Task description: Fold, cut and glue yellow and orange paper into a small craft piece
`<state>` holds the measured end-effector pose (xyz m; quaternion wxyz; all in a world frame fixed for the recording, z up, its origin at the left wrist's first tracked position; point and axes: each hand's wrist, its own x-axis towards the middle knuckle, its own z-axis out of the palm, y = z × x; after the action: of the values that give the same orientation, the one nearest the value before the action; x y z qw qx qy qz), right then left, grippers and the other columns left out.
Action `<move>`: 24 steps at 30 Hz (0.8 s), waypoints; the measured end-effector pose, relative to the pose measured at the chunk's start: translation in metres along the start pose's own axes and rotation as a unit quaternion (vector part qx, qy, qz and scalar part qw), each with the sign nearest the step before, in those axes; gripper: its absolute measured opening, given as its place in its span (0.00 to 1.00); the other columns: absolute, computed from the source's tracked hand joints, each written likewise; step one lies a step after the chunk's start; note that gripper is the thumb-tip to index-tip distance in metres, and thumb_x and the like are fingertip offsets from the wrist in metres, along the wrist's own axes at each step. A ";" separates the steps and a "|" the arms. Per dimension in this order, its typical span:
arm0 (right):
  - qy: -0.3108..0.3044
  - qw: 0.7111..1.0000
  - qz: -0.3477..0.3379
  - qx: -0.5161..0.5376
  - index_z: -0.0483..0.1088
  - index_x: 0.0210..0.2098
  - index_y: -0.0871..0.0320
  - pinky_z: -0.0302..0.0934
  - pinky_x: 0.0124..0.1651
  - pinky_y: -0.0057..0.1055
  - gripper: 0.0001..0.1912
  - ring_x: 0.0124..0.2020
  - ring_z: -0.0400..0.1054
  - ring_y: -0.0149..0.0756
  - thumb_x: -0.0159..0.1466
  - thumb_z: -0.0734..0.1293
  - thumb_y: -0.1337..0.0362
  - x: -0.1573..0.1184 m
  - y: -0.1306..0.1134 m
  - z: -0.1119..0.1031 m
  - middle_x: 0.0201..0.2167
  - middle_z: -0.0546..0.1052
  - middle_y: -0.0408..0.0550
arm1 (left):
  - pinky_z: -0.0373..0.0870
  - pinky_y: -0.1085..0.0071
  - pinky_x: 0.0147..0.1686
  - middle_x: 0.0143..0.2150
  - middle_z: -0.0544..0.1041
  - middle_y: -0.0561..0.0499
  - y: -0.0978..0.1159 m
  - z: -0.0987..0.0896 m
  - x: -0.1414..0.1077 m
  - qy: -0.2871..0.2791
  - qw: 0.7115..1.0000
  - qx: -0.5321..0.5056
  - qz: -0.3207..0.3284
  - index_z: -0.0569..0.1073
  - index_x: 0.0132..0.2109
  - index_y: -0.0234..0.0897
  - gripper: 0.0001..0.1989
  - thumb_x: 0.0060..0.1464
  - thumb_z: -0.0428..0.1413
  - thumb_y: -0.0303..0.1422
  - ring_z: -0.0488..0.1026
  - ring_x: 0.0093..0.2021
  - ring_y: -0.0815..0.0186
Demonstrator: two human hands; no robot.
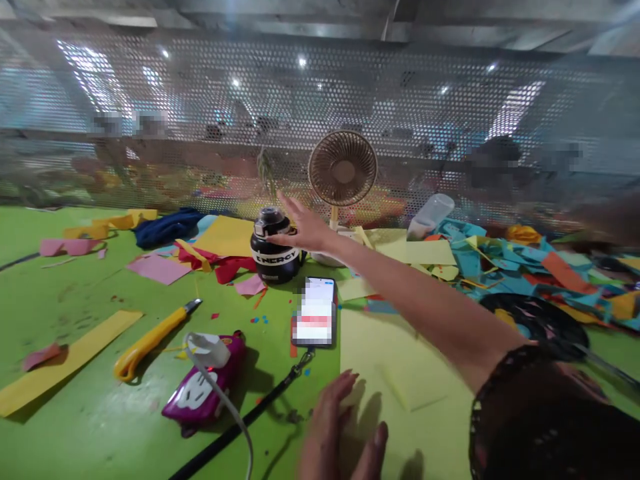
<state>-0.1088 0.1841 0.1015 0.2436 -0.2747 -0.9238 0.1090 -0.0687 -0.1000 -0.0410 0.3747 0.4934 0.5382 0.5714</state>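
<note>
My right hand (310, 230) reaches forward from the right side, its fingers spread and apart. It hovers by the lid of a black sports bottle (275, 250) with "ENERGY" lettering; whether it touches the lid I cannot tell. Near the bottom edge my left hand (337, 427) is partly cut off, fingers apart and holding nothing, over the left edge of a pale yellow paper sheet (400, 347). Between the hands lies a phone (315, 313) with a lit screen, tied to a black lanyard (250, 413).
A desk fan (343, 167) stands behind the bottle, before a perforated metal screen (200, 87). To the left are a yellow utility knife (155, 340) and a purple device (207, 387) with a white cable. Coloured paper scraps (505, 260) and a clear cup (433, 213) lie right.
</note>
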 end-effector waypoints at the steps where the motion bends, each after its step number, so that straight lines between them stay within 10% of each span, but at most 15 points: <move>1: 0.001 1.000 -0.008 -0.014 0.47 0.67 0.63 0.45 0.66 0.46 0.47 0.67 0.46 0.50 0.57 0.70 0.49 -0.016 0.004 -0.012 0.66 0.54 0.62 | 0.69 0.57 0.54 0.59 0.68 0.40 0.002 -0.002 0.000 -0.008 1.000 0.003 0.003 0.68 0.55 0.40 0.21 0.56 0.55 0.42 0.66 0.58 0.52; 13: 0.017 0.995 0.095 -0.030 0.75 0.48 0.57 0.63 0.54 0.43 0.19 0.50 0.70 0.46 0.60 0.67 0.55 -0.280 0.029 -0.121 0.48 0.77 0.52 | 0.71 0.56 0.53 0.57 0.69 0.43 0.051 0.000 0.011 -0.051 0.996 0.064 0.048 0.67 0.53 0.39 0.18 0.57 0.55 0.38 0.68 0.56 0.57; 19: 0.047 0.971 0.229 0.047 0.76 0.44 0.60 0.68 0.47 0.41 0.19 0.42 0.74 0.44 0.58 0.67 0.54 -0.335 0.040 -0.119 0.42 0.80 0.53 | 0.68 0.58 0.53 0.58 0.67 0.44 0.088 0.036 0.030 -0.077 0.953 0.208 0.206 0.67 0.54 0.38 0.17 0.57 0.55 0.32 0.65 0.58 0.58; 24: 0.010 0.980 0.199 -0.011 0.76 0.41 0.62 0.65 0.47 0.40 0.17 0.43 0.73 0.45 0.60 0.65 0.56 -0.346 0.052 -0.108 0.41 0.80 0.55 | 0.66 0.54 0.53 0.52 0.73 0.40 0.082 0.055 0.064 -0.174 0.884 0.371 0.226 0.69 0.52 0.33 0.16 0.57 0.54 0.33 0.70 0.53 0.52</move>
<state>0.2222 0.0402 0.0419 0.2227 -0.4570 -0.8494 0.1421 -0.0217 -0.0366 0.0465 0.1126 0.7963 0.5104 0.3044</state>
